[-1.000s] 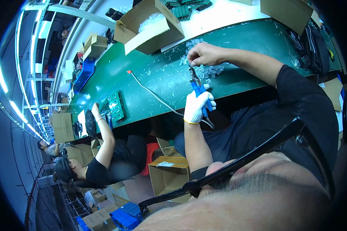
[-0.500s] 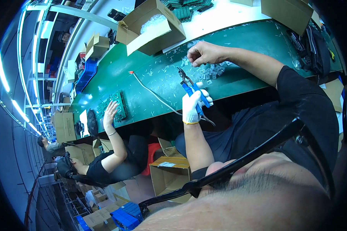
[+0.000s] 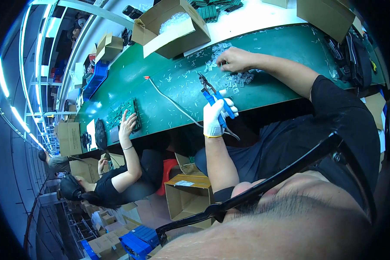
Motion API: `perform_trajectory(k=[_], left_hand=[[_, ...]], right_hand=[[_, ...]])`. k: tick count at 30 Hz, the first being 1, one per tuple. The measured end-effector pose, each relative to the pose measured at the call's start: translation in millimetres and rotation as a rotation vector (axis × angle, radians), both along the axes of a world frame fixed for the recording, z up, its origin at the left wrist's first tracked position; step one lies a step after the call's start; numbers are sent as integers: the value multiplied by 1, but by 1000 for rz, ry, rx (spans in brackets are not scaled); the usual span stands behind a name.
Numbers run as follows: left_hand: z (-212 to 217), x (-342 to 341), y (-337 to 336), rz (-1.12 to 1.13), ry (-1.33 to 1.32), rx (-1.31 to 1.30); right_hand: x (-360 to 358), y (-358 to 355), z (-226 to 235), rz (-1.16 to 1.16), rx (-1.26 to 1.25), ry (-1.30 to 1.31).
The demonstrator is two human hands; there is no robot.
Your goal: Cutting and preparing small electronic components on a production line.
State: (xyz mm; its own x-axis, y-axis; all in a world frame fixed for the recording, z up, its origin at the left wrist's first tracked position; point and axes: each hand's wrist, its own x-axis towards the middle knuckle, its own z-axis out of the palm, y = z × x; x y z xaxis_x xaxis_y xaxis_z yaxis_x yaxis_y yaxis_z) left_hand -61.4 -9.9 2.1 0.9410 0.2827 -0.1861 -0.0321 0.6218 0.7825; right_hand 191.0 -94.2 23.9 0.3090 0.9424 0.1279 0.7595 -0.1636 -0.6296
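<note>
My left hand [image 3: 216, 116], in a white knit glove with a yellow cuff edge, is closed around the blue handles of a pair of cutting pliers [image 3: 213, 94]. The pliers point up and away over the green tabletop, their handles somewhat spread. My right hand [image 3: 235, 60] is bare, its fingers curled with the tips low at the small clear plastic pieces [image 3: 211, 65]. Whatever those fingertips hold, if anything, is hidden. Just below the right wrist lies a pile of clear plastic pieces [image 3: 239, 79].
A grey cable [image 3: 171, 100] with an orange tip crosses the green table [image 3: 147, 108], among scattered clear slivers. An open cardboard box [image 3: 177, 41] stands beyond. Left, a co-worker's hand [image 3: 126, 125] is beside green boards [image 3: 122, 113]. A black bag [image 3: 355, 58] lies far right.
My right hand has shifted slightly right and its fingers have turned down toward the clear pieces. The left hand keeps its grip on the pliers. The co-worker's raised hand has moved slightly.
</note>
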Motion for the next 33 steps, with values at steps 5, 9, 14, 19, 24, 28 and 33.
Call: perform_trajectory(k=[5, 9, 14, 19, 24, 28, 33], left_hand=[[-2, 1, 3, -26, 21, 44], [-4, 1, 5, -55, 21, 65], [1, 2, 0, -36, 10, 8], [0, 1, 3, -74, 21, 83], [-1, 0, 2, -68, 27, 48], [2, 0, -1, -127, -4, -4], [0, 1, -3, -201, 19, -2]], right_hand=[[-7, 5, -15, -57, -15, -202], [-1, 7, -14, -67, -99, -224], [0, 5, -19, -125, 22, -175], [4, 7, -21, -53, -30, -229], [8, 6, -13, -91, 76, -22], [6, 7, 4, -33, 120, 917], [-3, 4, 14, -50, 142, 1312]])
